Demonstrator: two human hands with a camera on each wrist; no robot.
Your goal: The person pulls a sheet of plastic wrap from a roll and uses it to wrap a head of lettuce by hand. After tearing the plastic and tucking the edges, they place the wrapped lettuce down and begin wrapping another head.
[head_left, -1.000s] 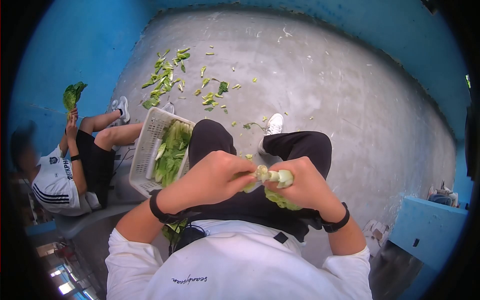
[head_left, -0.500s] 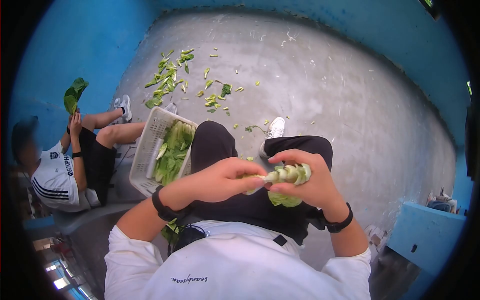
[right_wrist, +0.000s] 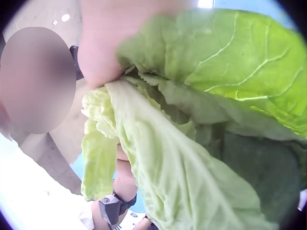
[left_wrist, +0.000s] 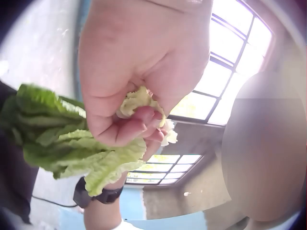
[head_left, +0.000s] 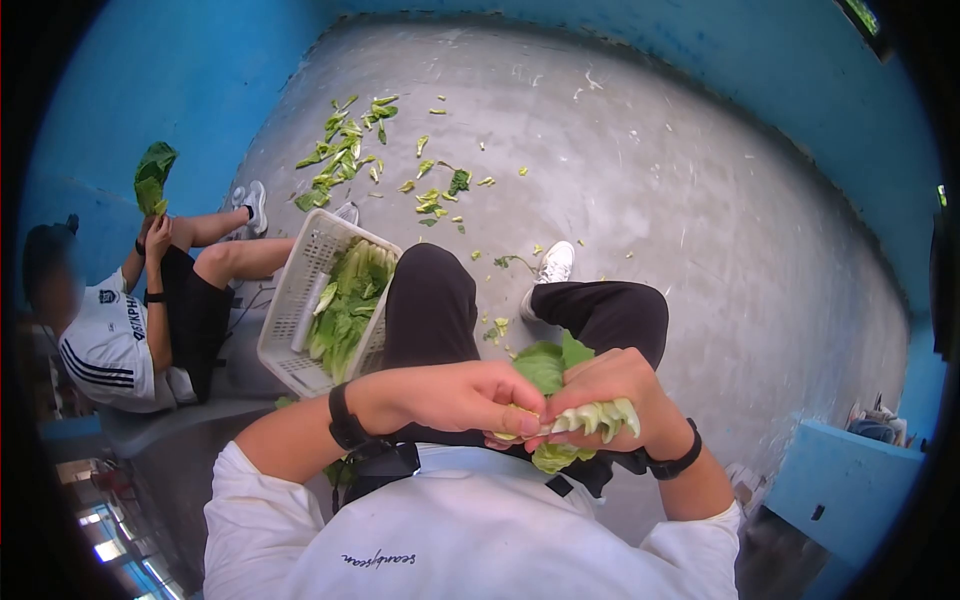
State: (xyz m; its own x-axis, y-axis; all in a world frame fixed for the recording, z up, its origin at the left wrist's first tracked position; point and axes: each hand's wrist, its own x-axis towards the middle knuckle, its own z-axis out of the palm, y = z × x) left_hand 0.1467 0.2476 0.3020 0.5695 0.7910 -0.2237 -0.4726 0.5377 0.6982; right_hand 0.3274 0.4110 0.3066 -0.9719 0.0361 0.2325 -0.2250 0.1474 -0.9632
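Observation:
In front of the lap, my right hand [head_left: 622, 382] grips a head of leafy lettuce by its pale, ridged stalk [head_left: 605, 418]. Green leaves [head_left: 540, 366] stick out beyond the fist, and large veined leaves [right_wrist: 240, 62] fill much of the right wrist view. My left hand [head_left: 465, 398] meets it at the stalk's left end. Between curled fingers and thumb, the left hand pinches a small, pale yellow, crumpled leaf [left_wrist: 141, 101]. More of the lettuce's leaves [left_wrist: 62, 139] spread behind this hand in the left wrist view.
A white plastic basket [head_left: 285, 290] holding lettuce [head_left: 345, 300] stands beside my left knee. Torn leaves [head_left: 340, 150] litter the grey floor ahead. At the left, a seated person [head_left: 120, 320] holds up a leafy green [head_left: 153, 180]. A blue box-like ledge [head_left: 840, 475] stands at the right.
My right hand has turned the lettuce, so green leaves now show above the fist. Both hands have come slightly nearer my body. The left hand now pinches at the stalk's end.

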